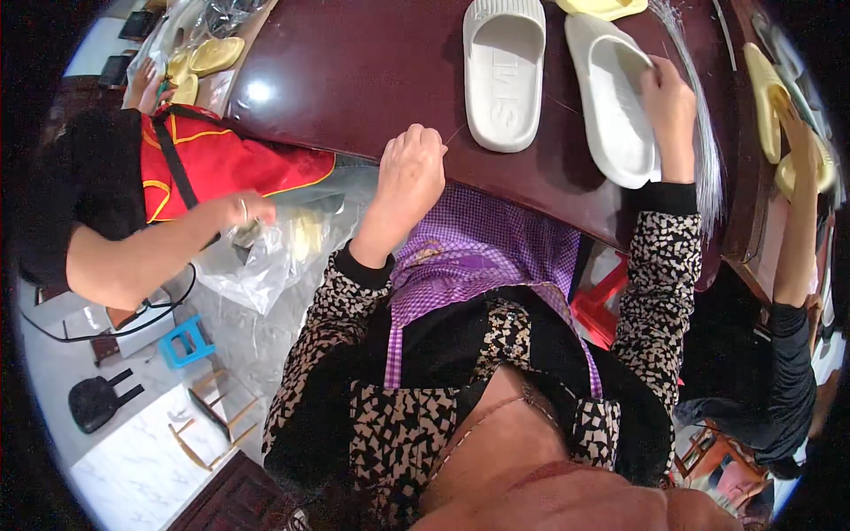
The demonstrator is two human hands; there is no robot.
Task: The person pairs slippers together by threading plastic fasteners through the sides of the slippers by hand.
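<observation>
Two off-white slide slippers lie on the dark red table (372, 80) in front of me. The left slipper (506, 84) lies sole down, toe end away from me, untouched. My right hand (670, 106) grips the side of the right slipper (620, 111), which is tilted; its fingertips are partly hidden at the rim. My left hand (412, 173) is closed in a fist above the table's near edge, left of the slippers. A thin thread (456, 134) shows faintly at its fingers.
A bundle of clear strands (706, 133) hangs along the table's right side. Yellow slippers (217, 55) lie at the far left, another yellow slipper (766, 97) at the right. Co-workers' arms (150, 243) reach in on both sides. A plastic bag (266, 265) and a blue stool (186, 341) are at left.
</observation>
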